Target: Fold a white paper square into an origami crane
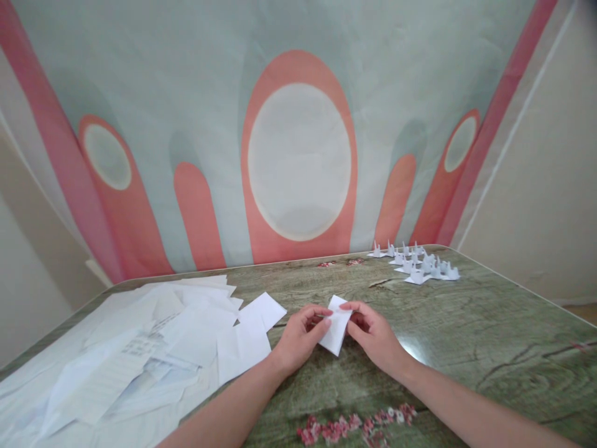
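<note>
Between the hands, over the tabletop [476, 348], was the folded paper [334, 335] — its long axis running away from the person, far end leaning slightly right. The left hand's [301, 333] fingers were clamped on its left edge, the right hand's [375, 336] on its right. The fingertips underneath were hidden (print on the sheets [196, 330] was too blurred to read); both forearms were cut off.

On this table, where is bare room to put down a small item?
Bare green-brown wood-grain tabletop lies between the right hand and right edge, also left of the small folded white paper figures. Crowded: left side, under loose white paper sheets.
</note>
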### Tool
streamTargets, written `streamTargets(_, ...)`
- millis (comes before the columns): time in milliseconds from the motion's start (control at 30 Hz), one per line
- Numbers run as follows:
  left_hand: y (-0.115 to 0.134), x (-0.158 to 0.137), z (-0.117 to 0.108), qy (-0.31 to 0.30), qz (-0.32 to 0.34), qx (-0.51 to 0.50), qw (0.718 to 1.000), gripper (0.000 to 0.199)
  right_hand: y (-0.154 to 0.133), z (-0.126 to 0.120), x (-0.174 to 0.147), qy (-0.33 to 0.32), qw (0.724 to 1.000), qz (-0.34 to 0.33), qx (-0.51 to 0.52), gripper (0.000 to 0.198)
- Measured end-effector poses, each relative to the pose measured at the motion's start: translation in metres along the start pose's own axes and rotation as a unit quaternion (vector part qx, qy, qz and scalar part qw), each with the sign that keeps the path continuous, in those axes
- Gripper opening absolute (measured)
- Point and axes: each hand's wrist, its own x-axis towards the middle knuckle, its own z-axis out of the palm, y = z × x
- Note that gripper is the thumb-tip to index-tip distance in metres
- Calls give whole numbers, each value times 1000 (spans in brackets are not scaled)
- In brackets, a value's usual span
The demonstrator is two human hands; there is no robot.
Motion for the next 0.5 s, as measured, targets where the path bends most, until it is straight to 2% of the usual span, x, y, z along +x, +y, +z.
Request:
streamTargets(200, -1, 0, 0, 21, -22, -10, 999, 30, 0, 0, 0, 2, 1000, 8, 10, 28)
streamTargets(500, 2, -1, 3, -1, -7, -57, 998, 36, 2, 0, -1, 1, 1000, -4, -10, 23)
